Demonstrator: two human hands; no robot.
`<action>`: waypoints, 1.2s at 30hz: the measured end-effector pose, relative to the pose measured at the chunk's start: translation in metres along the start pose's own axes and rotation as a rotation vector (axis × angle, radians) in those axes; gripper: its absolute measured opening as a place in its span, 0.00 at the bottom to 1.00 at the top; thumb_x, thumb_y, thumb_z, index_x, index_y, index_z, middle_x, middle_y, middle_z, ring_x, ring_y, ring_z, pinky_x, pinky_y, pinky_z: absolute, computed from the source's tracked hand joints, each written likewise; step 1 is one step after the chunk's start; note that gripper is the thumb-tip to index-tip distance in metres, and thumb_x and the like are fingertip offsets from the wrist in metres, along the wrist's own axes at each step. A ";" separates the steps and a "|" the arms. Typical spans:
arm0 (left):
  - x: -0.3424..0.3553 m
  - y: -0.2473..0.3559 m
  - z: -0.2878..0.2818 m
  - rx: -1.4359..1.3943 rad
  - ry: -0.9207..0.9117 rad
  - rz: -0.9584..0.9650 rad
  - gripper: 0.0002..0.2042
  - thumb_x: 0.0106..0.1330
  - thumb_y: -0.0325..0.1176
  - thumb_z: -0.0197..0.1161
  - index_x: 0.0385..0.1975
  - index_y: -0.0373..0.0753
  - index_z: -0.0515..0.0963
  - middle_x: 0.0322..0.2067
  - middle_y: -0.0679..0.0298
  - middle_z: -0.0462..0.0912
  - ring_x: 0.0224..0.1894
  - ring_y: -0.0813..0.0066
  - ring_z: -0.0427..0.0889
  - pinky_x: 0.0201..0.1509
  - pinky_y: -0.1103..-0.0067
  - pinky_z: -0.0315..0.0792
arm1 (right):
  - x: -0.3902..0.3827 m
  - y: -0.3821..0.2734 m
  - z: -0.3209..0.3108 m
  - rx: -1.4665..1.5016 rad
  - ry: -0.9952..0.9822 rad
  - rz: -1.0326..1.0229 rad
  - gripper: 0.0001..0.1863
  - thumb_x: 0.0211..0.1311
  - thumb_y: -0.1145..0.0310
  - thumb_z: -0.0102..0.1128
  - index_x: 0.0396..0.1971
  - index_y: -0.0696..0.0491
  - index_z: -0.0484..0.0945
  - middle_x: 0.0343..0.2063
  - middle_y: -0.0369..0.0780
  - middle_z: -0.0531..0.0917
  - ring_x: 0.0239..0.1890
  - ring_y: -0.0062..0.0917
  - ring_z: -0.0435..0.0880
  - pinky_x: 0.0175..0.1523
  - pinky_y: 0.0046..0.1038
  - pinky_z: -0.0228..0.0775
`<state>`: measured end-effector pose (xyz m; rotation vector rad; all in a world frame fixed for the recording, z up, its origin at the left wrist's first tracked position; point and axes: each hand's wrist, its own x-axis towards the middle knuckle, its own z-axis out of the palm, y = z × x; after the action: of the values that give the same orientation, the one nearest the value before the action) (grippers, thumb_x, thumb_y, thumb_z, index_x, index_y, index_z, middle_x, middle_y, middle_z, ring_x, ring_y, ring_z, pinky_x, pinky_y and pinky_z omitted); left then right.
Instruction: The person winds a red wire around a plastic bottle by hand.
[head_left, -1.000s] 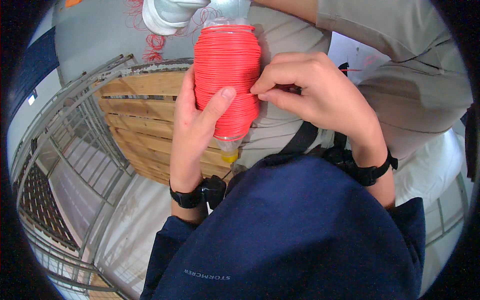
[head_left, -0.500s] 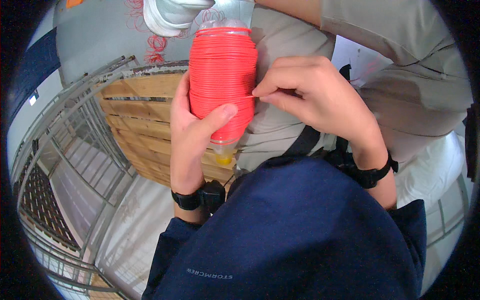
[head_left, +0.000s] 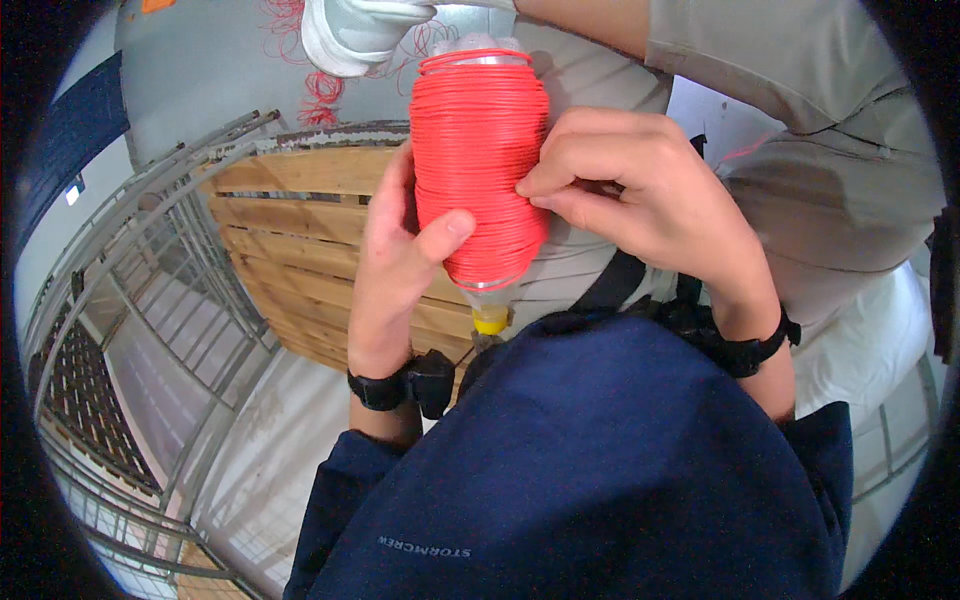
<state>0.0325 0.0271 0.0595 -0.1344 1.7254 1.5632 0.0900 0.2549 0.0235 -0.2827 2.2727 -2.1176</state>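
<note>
A clear plastic bottle with a yellow cap [head_left: 490,320] points cap down in front of me, its body wound tight with red cord [head_left: 480,165]. My left hand [head_left: 395,265] wraps the wound bottle from the left, thumb pressed on the lower coils. My right hand [head_left: 640,205] pinches the cord against the coils on the right side. Both wrists wear black bands. Above the bottle, another person's white-gloved hand [head_left: 360,35] holds near its upper end, with loose red cord [head_left: 320,95] trailing beside it.
A wooden pallet [head_left: 280,235] lies below inside a grey metal wire cage [head_left: 150,300]. The other person, in grey-beige clothes [head_left: 830,170], is close on the right. My dark blue top [head_left: 600,470] fills the lower view.
The wound bottle has shifted slightly up and right in view. My left thumb slid lower on the coils; my right fingers stay pinched on the cord.
</note>
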 end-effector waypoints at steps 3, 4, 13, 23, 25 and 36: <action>0.005 0.000 -0.004 0.026 0.036 0.098 0.37 0.59 0.35 0.69 0.66 0.30 0.59 0.57 0.57 0.73 0.58 0.70 0.74 0.64 0.73 0.67 | 0.000 0.004 0.003 -0.021 0.051 -0.003 0.05 0.53 0.77 0.61 0.30 0.58 0.77 0.27 0.45 0.79 0.33 0.41 0.81 0.37 0.35 0.72; 0.006 0.001 -0.004 -0.013 0.049 0.047 0.36 0.60 0.36 0.68 0.66 0.30 0.59 0.57 0.57 0.73 0.58 0.70 0.74 0.64 0.74 0.67 | 0.000 0.005 0.004 -0.020 0.052 -0.003 0.05 0.53 0.77 0.61 0.30 0.58 0.77 0.27 0.45 0.79 0.33 0.41 0.81 0.37 0.35 0.72; 0.005 0.012 0.014 0.066 0.085 -0.007 0.37 0.53 0.28 0.74 0.63 0.30 0.61 0.54 0.57 0.75 0.55 0.72 0.76 0.61 0.73 0.70 | 0.003 0.006 0.007 -0.052 0.059 0.031 0.05 0.54 0.77 0.59 0.29 0.58 0.72 0.26 0.46 0.78 0.32 0.44 0.80 0.37 0.38 0.71; 0.008 0.001 0.005 0.065 0.158 0.008 0.38 0.53 0.28 0.75 0.62 0.30 0.61 0.53 0.56 0.76 0.53 0.71 0.78 0.59 0.74 0.72 | 0.003 0.005 0.008 -0.071 0.046 0.075 0.06 0.54 0.77 0.58 0.28 0.59 0.71 0.26 0.47 0.78 0.33 0.45 0.80 0.38 0.40 0.71; 0.009 0.001 0.005 0.061 0.116 0.011 0.38 0.53 0.28 0.75 0.62 0.30 0.61 0.53 0.56 0.76 0.53 0.71 0.78 0.59 0.73 0.72 | 0.002 0.005 0.009 -0.071 0.056 0.084 0.05 0.54 0.77 0.58 0.28 0.59 0.71 0.26 0.47 0.79 0.33 0.45 0.80 0.39 0.40 0.71; -0.006 0.013 0.008 -0.106 0.185 -0.015 0.36 0.48 0.27 0.74 0.59 0.28 0.65 0.51 0.54 0.78 0.52 0.67 0.80 0.60 0.72 0.73 | 0.003 0.001 0.007 0.099 0.035 -0.003 0.06 0.53 0.76 0.60 0.31 0.59 0.76 0.28 0.46 0.81 0.33 0.41 0.82 0.39 0.35 0.73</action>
<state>0.0330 0.0348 0.0737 -0.3540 1.7772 1.6755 0.0877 0.2481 0.0220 -0.2486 2.1771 -2.2454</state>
